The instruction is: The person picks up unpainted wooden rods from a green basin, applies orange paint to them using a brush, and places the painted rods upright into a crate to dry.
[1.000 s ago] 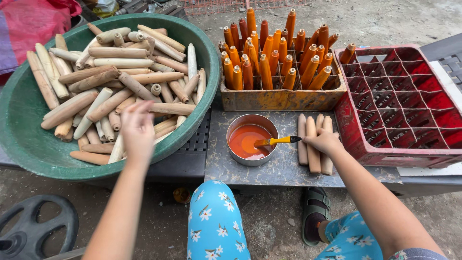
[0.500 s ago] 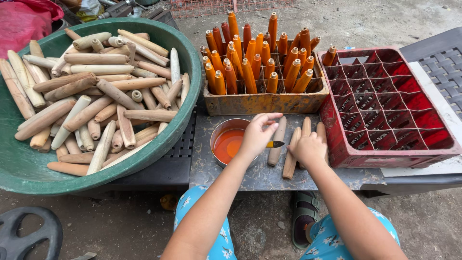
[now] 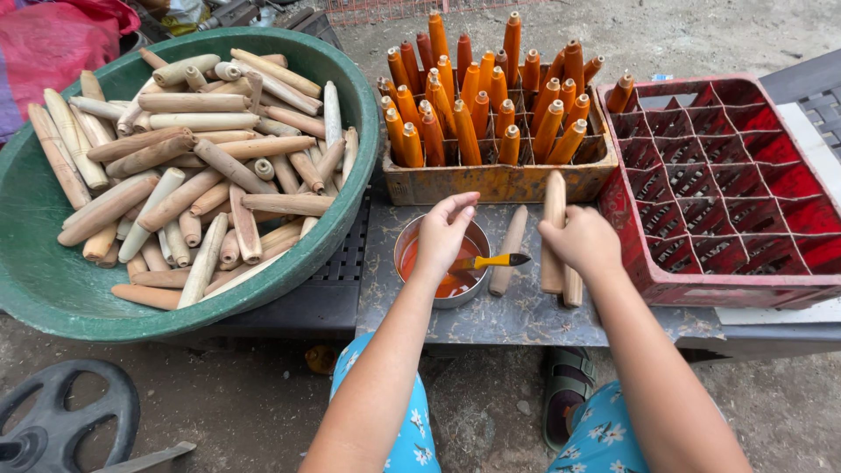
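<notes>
My left hand (image 3: pixel 442 232) hovers over a small metal bowl of orange paint (image 3: pixel 412 263), fingers loosely apart and holding nothing. A yellow-handled brush (image 3: pixel 491 261) rests across the bowl's rim, just under that hand. My right hand (image 3: pixel 585 243) is closed around a bare wooden stick (image 3: pixel 554 194), which points away from me on the grey table (image 3: pixel 526 320). Another bare stick (image 3: pixel 509 247) lies between my hands. One more (image 3: pixel 572 285) pokes out beneath my right hand.
A big green basin (image 3: pixel 53 289) at the left holds several bare wooden sticks. A worn crate (image 3: pixel 499 182) of orange-painted sticks stands behind the bowl. A red compartment crate (image 3: pixel 727 188) holding one painted stick (image 3: pixel 620 90) sits at the right. A black wheel (image 3: pixel 61 429) lies on the ground.
My left hand came from the green basin across to the paint bowl. My right hand closed on one of the sticks lying on the table and lifted its far end.
</notes>
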